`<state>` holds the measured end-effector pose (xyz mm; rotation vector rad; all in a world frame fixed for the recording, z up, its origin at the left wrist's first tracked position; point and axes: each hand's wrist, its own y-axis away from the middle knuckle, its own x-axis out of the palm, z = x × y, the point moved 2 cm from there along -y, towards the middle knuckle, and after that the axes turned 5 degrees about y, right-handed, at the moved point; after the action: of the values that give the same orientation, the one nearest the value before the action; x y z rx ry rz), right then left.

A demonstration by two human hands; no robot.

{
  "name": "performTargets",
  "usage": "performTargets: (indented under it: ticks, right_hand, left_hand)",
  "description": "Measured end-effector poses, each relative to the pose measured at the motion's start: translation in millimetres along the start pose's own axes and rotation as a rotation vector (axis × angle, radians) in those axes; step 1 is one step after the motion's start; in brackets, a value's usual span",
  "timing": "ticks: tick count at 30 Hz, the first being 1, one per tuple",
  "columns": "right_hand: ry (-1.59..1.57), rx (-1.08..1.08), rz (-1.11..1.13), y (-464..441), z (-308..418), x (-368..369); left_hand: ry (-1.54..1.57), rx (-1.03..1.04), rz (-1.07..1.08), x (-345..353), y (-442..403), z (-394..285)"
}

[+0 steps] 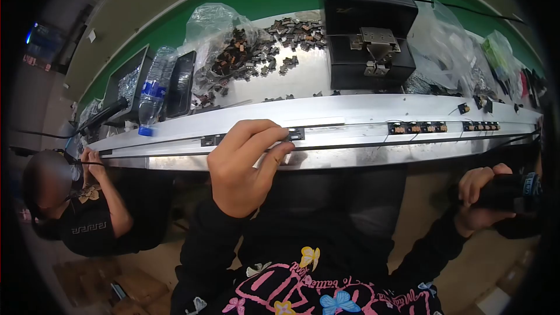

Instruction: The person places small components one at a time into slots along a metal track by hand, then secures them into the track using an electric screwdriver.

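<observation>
My left hand [245, 166] reaches over the aluminium rail [356, 121], thumb and forefinger closed on a small black part [296, 134] that sits in the rail's groove. Just left of my fingers, another dark part [209, 140] shows in the same groove, partly covered by my hand. Off to the right, below the rail, my right hand [481, 198] is wrapped round a black object with blue markings [522, 189]. Its kind is hard to make out in the shadow.
Small black-and-orange parts [417, 127] stand in groups along the rail's right half. Behind are a heap of loose parts [291, 35], a black machine [370, 29], a water bottle [154, 90] and plastic bags [446, 46]. A co-worker [87, 198] works at the left end.
</observation>
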<state>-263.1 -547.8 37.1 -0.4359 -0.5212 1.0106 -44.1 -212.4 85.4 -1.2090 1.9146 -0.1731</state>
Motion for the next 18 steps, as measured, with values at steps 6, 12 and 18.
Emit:
performTargets:
  ticks: [6, 12, 18]
  right_hand:
    - [-0.002, -0.018, -0.012, -0.1, -0.3, -0.3]
    - [-0.022, -0.027, 0.006, -0.8, -1.9, -4.1]
    - [-0.010, -0.030, -0.016, -1.5, -3.6, -0.8]
  left_hand:
    - [-0.110, 0.061, 0.033, 9.2, 2.0, 7.8]
    - [-0.168, 0.146, 0.066, 9.3, 0.7, 7.8]
    - [-0.208, 0.172, 0.087, 12.3, -0.6, 10.2]
